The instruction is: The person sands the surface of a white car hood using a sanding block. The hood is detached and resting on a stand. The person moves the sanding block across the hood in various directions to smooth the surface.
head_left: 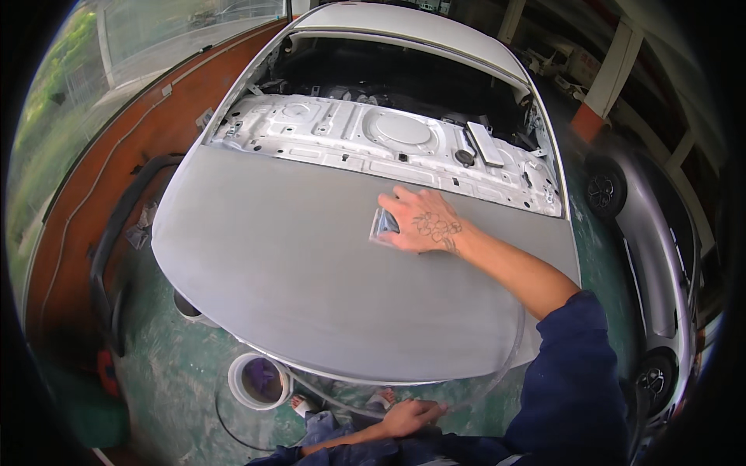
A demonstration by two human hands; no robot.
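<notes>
My right hand [423,221] is closed over a small sanding block [382,225], with its clear and bluish edge showing at the left of my fingers. The block lies flat on a matte grey car panel [311,256], right of the middle and near its far edge. My right arm reaches across the panel from the lower right. Low in the view, in front of the panel's near edge, my left hand [412,418] has its fingers curled round a clear hose [334,400]. The hose curves up to the panel's right side.
Beyond the panel lies a bare white metal shelf [396,128] under a glassless window opening. A bucket [260,380] holding murky water and a purple cloth stands on the green floor. A dark bumper-like strip [105,264] leans at left; a silver car [653,248] is parked at right.
</notes>
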